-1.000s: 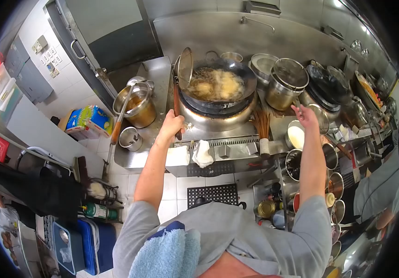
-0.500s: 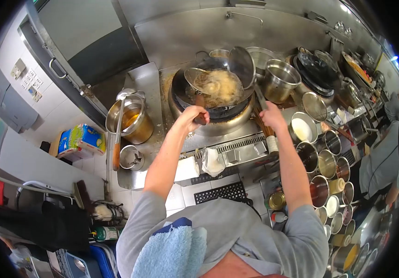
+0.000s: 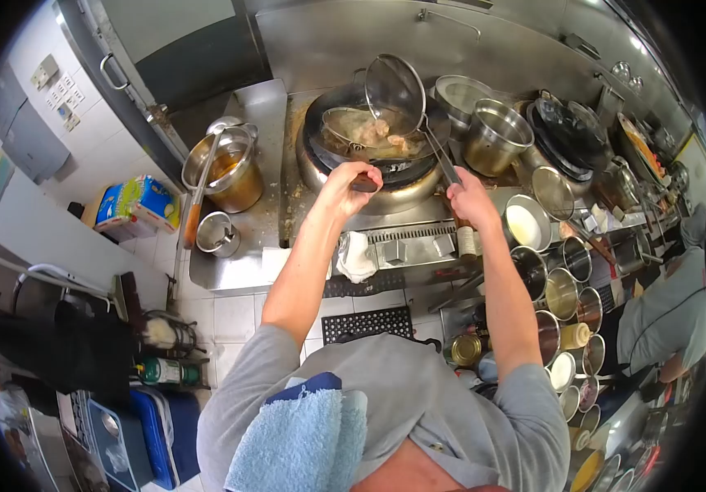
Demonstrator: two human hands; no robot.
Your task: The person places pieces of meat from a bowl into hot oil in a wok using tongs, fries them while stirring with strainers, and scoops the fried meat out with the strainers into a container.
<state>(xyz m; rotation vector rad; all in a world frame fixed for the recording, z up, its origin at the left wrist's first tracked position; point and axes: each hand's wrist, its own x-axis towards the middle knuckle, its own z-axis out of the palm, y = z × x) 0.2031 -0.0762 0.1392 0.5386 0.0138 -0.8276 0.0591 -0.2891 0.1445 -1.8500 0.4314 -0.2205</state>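
Note:
My left hand (image 3: 354,185) is closed around the wooden handle end of a skimmer, whose round bowl (image 3: 335,125) lies low in the wok (image 3: 313,139). My right hand (image 3: 471,199) grips the long metal handle of a round mesh strainer (image 3: 394,88), tilted up on edge over the wok's back right. Pale, fried-looking pieces of food (image 3: 372,131) lie between the two tools. Part of the wok's contents is hidden behind the tools.
Left of the stove, a pot of oil (image 3: 234,176) has a wooden-handled ladle across it, near a small metal cup (image 3: 218,235). A steel pot (image 3: 496,139) stands right of the wok. Several ingredient containers (image 3: 562,293) line my right side. Farther right, a person (image 3: 663,316) stands.
The strainer in my right hand has shifted left over the wok, while the skimmer's bowl sits lower. The foamy bubbling has died down, and separate food pieces now show.

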